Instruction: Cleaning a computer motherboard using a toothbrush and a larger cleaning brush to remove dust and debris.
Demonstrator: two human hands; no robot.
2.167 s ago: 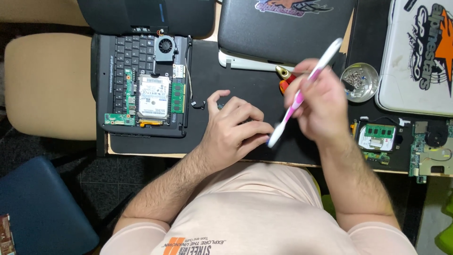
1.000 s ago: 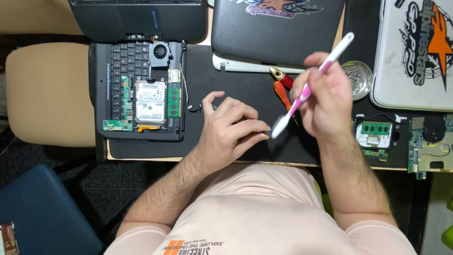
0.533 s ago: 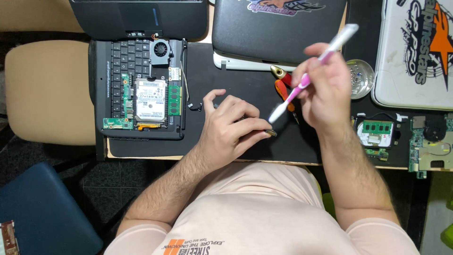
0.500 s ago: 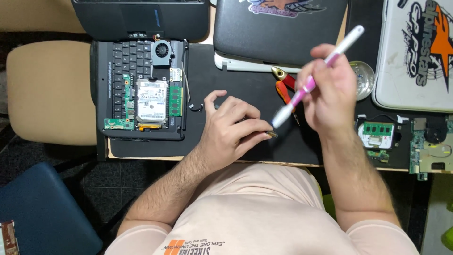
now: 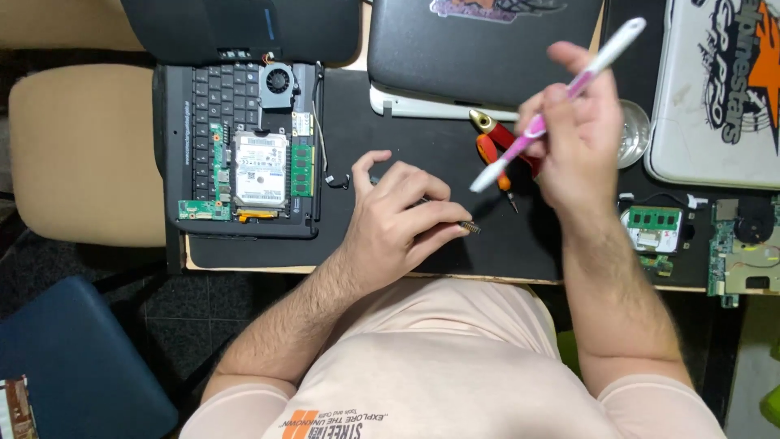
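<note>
Pink-and-white toothbrush (image 5: 561,97) pinched in the right hand (image 5: 573,138), left hand (image 5: 402,219) closed over a small part near the table's (image 5: 422,130) front edge (brush gently, I'd say).

a cluttered repair desk under a black mat

the black mat (image 5: 422,138) covers the wooden desk (image 5: 244,266), whose edge shows in front. on it lie an opened laptop base (image 5: 244,154), red-handled pliers (image 5: 500,142), a small glass dish (image 5: 634,134), a green memory module (image 5: 654,218), a bare circuit board (image 5: 743,252) and two closed laptops (image 5: 479,45).
</note>
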